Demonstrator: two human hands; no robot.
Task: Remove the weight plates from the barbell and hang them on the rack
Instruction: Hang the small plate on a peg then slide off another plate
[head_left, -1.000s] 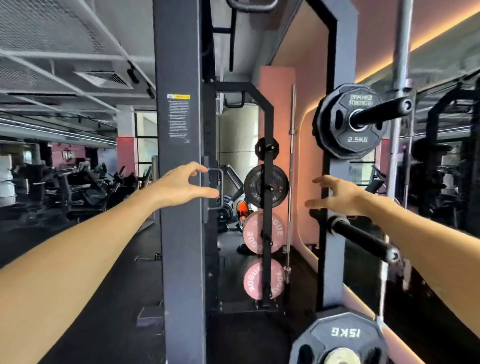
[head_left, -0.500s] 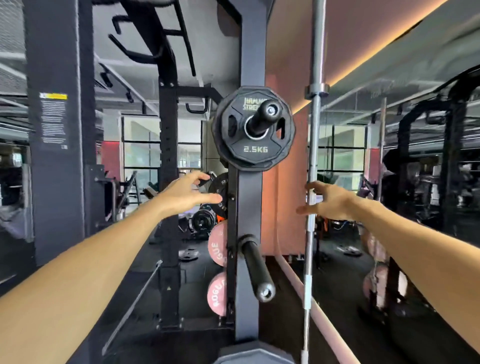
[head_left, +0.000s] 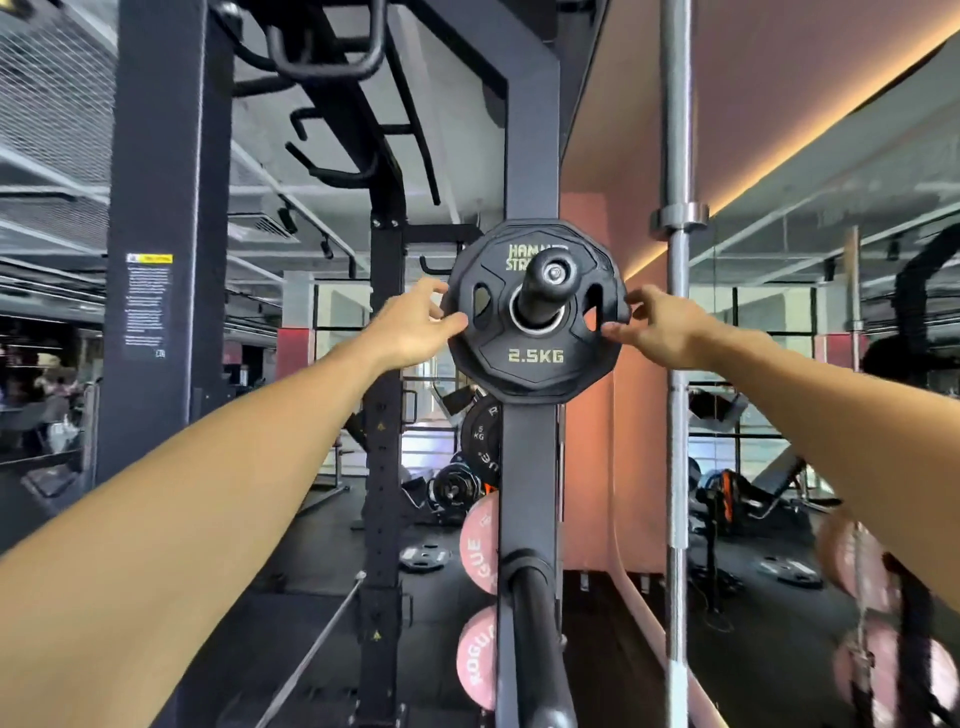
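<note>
A: Start with the hands. What are they doing?

B: The left hand (head_left: 415, 325) is at the left edge of the 2.5 kg plate (head_left: 535, 332), thumb on the front face and fingers bent toward the rim. It looks like a light pinch, though I cannot tell if the fingers reach behind the plate. The right hand (head_left: 657, 327) mirrors it at the right edge, thumb tip touching the face beside a grip slot, fingers curled over the rim.

A: And the plate itself?

B: Hanging on a storage peg (head_left: 550, 280) that sticks out toward the camera from the rack upright (head_left: 530, 467). The peg's end cap stands well forward of the plate's face.

A: So what could go wrong?

B: As I read it, both grips are fingertip holds near the rim. If the plate is slid along the peg unevenly, its bore may bind; if one hand slips, the plate could swing or drop.

A: Onto what?

B: Directly below the plate, a second, longer peg (head_left: 540, 649) juts from the same upright, with pink plates (head_left: 480, 660) just left of it. To the right of the plate, a barbell (head_left: 678, 364) stands upright, close enough for the right forearm to knock it.
</note>
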